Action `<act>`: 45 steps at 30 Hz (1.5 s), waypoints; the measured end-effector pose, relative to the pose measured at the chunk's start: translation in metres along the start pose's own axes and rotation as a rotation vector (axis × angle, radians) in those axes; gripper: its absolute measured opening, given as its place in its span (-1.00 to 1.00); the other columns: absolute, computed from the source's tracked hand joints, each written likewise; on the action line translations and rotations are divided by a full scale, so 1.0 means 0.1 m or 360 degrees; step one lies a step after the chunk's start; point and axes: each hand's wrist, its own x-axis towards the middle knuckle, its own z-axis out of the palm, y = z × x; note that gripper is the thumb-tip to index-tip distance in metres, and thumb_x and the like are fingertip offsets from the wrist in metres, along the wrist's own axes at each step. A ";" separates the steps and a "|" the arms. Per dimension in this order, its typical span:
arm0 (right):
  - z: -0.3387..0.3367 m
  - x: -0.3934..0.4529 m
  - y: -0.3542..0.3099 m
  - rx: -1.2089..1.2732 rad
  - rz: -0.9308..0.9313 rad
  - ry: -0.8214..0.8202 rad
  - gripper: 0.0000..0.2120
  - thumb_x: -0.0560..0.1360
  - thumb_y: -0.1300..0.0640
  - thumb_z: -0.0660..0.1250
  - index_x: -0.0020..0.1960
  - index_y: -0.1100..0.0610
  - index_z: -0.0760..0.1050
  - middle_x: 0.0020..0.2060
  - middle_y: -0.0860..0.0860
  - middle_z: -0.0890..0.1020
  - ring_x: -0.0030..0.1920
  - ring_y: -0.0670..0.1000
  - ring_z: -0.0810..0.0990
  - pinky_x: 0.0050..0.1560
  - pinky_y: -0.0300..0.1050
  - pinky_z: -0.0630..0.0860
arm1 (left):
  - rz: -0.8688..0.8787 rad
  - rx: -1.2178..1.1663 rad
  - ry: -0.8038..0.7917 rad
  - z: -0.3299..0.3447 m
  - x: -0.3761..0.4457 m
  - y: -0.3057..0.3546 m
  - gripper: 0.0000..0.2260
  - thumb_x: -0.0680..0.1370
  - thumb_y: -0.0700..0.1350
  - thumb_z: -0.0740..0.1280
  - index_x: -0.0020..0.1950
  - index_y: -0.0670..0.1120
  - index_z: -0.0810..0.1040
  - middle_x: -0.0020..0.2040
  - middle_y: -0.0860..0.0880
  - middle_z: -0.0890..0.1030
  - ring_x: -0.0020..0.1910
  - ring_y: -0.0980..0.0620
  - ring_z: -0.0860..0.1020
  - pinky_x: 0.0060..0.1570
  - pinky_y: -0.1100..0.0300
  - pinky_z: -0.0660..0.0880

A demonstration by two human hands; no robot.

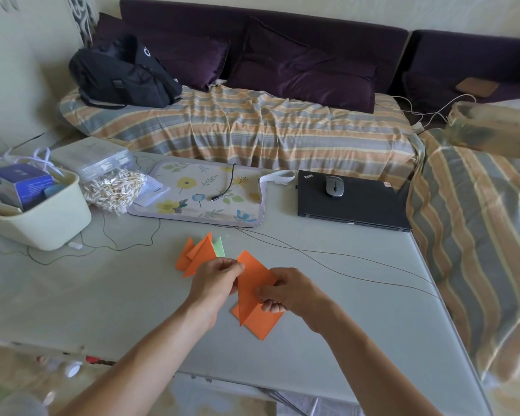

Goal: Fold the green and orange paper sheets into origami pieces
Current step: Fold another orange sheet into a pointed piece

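I hold a folded orange paper piece (pixel 252 277) just above the pale table (pixel 102 295). My left hand (pixel 213 280) pinches its upper left edge. My right hand (pixel 285 291) pinches its right side, fingers curled over the fold. Under it a flat orange sheet (pixel 261 322) lies on the table. Behind my left hand lie folded orange pieces (pixel 195 255), with a green paper piece (pixel 219 247) peeking out from under them.
A cream bin (pixel 42 226) with boxes stands at the left, next to a bag of cotton swabs (pixel 114 190). A floral mat (pixel 198 193), a closed black laptop (pixel 351 205) with a mouse (pixel 334 186), and thin cables (pixel 327 256) lie behind. A striped sofa surrounds the table.
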 end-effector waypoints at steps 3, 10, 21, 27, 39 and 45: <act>-0.01 0.03 0.01 0.0114 -0.0004 0.0198 -0.87 0.48 0.29 0.46 0.01 0.22 0.57 -0.33 0.10 0.66 -0.31 0.06 0.61 -0.12 -0.05 0.58 | -0.0026 -0.0015 0.0041 -0.01 0.03 0.00 -0.87 0.58 -0.19 0.38 -0.17 -0.15 0.59 -0.25 -0.08 0.65 -0.30 0.02 0.61 -0.23 0.22 0.56; -0.03 0.03 -0.01 0.0299 -0.0099 0.0283 -0.90 0.52 0.28 0.44 0.03 0.18 0.61 -0.34 0.06 0.65 -0.33 0.00 0.57 -0.18 -0.11 0.54 | -0.0083 -0.0125 0.0094 -0.02 0.09 -0.03 -0.84 0.62 -0.16 0.33 -0.13 -0.16 0.59 -0.20 -0.12 0.70 -0.23 -0.03 0.67 -0.19 0.17 0.56; -0.01 -0.03 -0.07 0.0369 -0.0209 0.0227 -0.82 0.55 0.32 0.36 0.02 0.09 0.66 -0.35 0.04 0.61 -0.29 0.04 0.55 -0.11 -0.06 0.52 | -0.0075 -0.0294 0.0123 -0.03 0.08 0.03 -0.92 0.60 -0.25 0.36 -0.08 -0.13 0.59 -0.20 -0.11 0.68 -0.23 -0.03 0.65 -0.16 0.16 0.55; 0.01 -0.03 -0.08 0.0419 -0.0314 0.0214 -0.67 0.57 0.35 0.29 0.11 0.02 0.71 -0.34 0.04 0.53 -0.30 0.00 0.51 -0.07 -0.06 0.49 | -0.0055 -0.0372 0.0110 -0.03 0.07 0.06 -0.87 0.58 -0.33 0.33 -0.06 -0.12 0.58 -0.24 -0.11 0.66 -0.28 -0.03 0.61 -0.14 0.13 0.53; 0.00 0.00 -0.05 0.0439 -0.0387 0.0261 -0.66 0.56 0.39 0.21 -0.04 0.15 0.74 -0.16 0.22 0.68 -0.16 0.12 0.53 0.02 0.05 0.49 | -0.0280 -0.0716 -0.0070 -0.02 -0.01 0.13 -0.72 0.66 0.02 0.30 -0.09 -0.16 0.61 -0.22 -0.13 0.65 -0.22 -0.08 0.60 -0.15 0.10 0.57; 0.02 -0.02 -0.06 0.0257 -0.0421 0.0298 -0.58 0.52 0.41 0.20 -0.15 0.05 0.75 -0.19 0.21 0.71 -0.21 0.04 0.56 -0.02 -0.01 0.53 | -0.0247 -0.0526 -0.0018 -0.02 0.03 0.04 -0.83 0.55 -0.09 0.49 -0.09 -0.20 0.67 -0.15 -0.18 0.72 -0.21 -0.04 0.67 -0.13 0.16 0.68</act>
